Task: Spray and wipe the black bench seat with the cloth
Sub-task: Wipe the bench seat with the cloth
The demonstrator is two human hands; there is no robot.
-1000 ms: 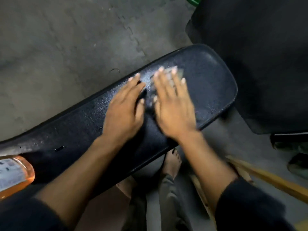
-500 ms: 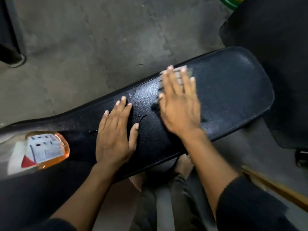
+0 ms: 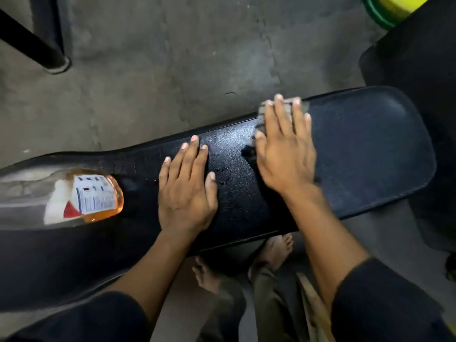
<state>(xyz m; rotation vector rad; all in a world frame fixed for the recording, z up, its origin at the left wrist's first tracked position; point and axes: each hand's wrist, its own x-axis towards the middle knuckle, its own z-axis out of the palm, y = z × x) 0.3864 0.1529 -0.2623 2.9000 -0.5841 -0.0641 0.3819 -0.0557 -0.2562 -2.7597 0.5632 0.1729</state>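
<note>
The black bench seat (image 3: 365,154) runs from lower left to upper right across the view. My right hand (image 3: 286,149) lies flat on it, pressing down a small grey cloth (image 3: 262,109) whose edge shows past the fingertips and thumb. My left hand (image 3: 186,186) rests flat on the seat to the left, fingers apart, holding nothing. Wet droplets (image 3: 222,175) glisten on the seat between the two hands. A spray bottle of orange liquid (image 3: 93,196) with a white label lies on the seat at the left.
Grey concrete floor (image 3: 160,58) lies beyond the bench. A black frame leg (image 3: 49,58) stands at upper left. Another black pad (image 3: 419,50) sits at upper right, with a green and yellow object (image 3: 385,8) behind it. My bare feet (image 3: 276,250) are under the bench.
My left hand has slid left along the seat, away from the cloth. My right hand stays flat on the cloth. The view shifted left, bringing more of the bottle in.
</note>
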